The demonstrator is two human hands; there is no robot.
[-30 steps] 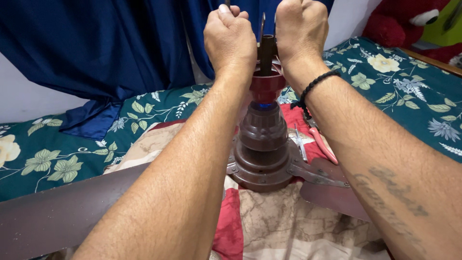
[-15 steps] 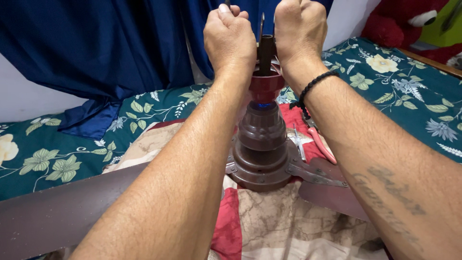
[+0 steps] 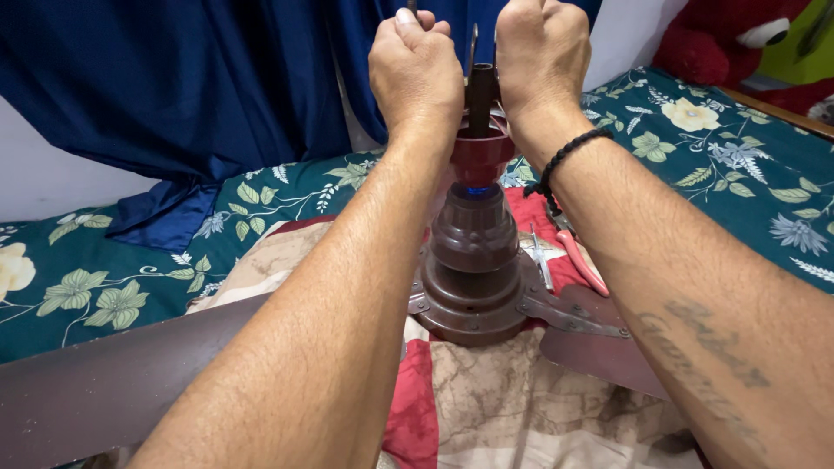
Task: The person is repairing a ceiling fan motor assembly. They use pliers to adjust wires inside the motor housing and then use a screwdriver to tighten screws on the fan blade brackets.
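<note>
Up near the top of the view, both fists meet around the down rod (image 3: pixel 479 97) of a brown ceiling fan (image 3: pixel 473 260) that stands upright on a bed (image 3: pixel 730 174). The left hand (image 3: pixel 415 74) is curled tight into a fist just left of the rod, with a thin dark tool tip poking out above its knuckles; what that tool is cannot be made out. The right hand (image 3: pixel 540 61) is likewise clenched, pressed against the rod's right side, and a black beaded bracelet (image 3: pixel 565 161) sits on its wrist. Whether the right fist grips the rod itself or something small beside it is probably hidden by the fingers.

Below the fists, a dark red canopy cup (image 3: pixel 476 156) flares around the rod, and under it the fan's motor housing steps down to a wide base. One fan blade (image 3: pixel 130 391) stretches out to the lower left, and another blade (image 3: pixel 599 347) lies to the right.

Red-handled pliers (image 3: pixel 578 256) lie just right of the motor, on a red and beige cloth (image 3: pixel 486 408) spread over the green floral bedsheet. Blue curtains (image 3: pixel 217 78) hang behind.
</note>
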